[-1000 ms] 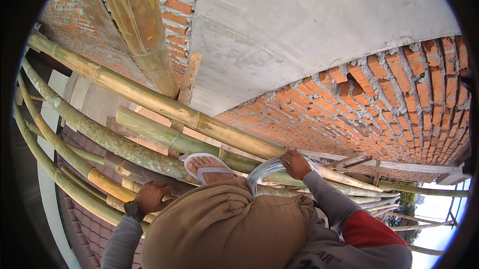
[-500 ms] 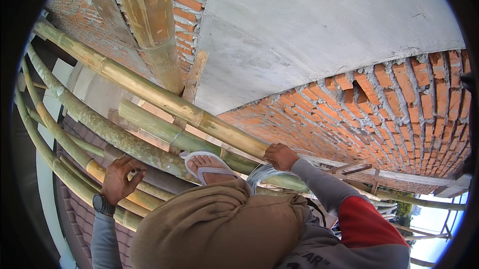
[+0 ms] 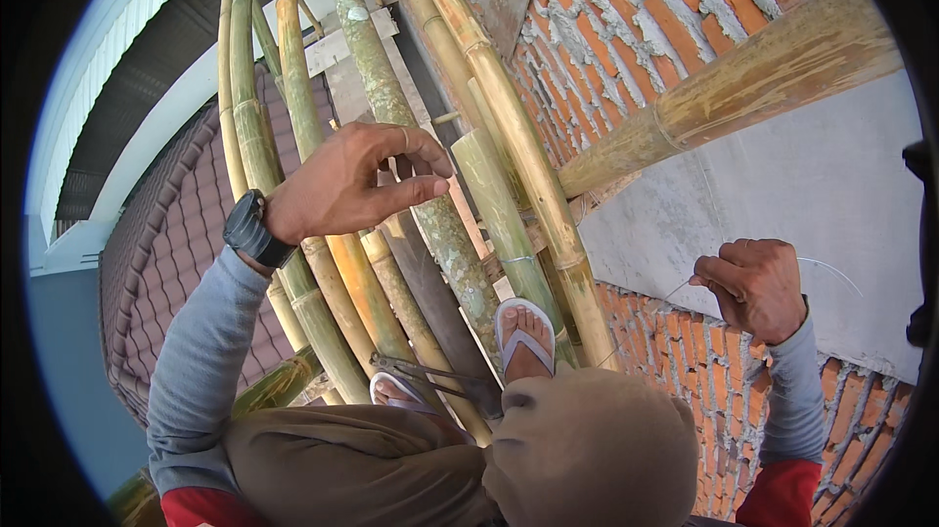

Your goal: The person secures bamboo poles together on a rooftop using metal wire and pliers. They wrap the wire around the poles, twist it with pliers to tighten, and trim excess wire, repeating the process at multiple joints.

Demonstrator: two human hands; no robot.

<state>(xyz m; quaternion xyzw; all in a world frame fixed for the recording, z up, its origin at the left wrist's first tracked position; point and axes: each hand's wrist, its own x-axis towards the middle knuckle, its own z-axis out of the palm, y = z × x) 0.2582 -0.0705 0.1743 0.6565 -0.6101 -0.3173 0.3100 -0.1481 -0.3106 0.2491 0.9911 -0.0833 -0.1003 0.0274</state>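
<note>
My left hand (image 3: pixel 357 180), with a dark watch (image 3: pixel 256 229) on the wrist, hovers above the bamboo poles. Its fingers are bent and its thumb stands apart from them; I see nothing in it. Over on the right, my right hand (image 3: pixel 758 287) is closed on a thin metal wire (image 3: pixel 675 290). One end of the wire curves out past the knuckles, and the other runs down toward the nearest yellow bamboo pole (image 3: pixel 536 170). A mossy bamboo pole (image 3: pixel 377 67) and a cut green bamboo piece (image 3: pixel 499 204) lie between my hands.
My sandalled feet (image 3: pixel 525 331) rest on the poles. Beside the left one lies a dark metal tool (image 3: pixel 421 368) with long handles. A thick bamboo post (image 3: pixel 724 87) crosses before a brick wall (image 3: pixel 636 28) and grey panel (image 3: pixel 841 185). Below left is a tiled roof (image 3: pixel 176 263).
My view has turned to the left along the poles. My right hand has come away from the yellow pole and holds wire out to the right. My left hand has risen over the poles.
</note>
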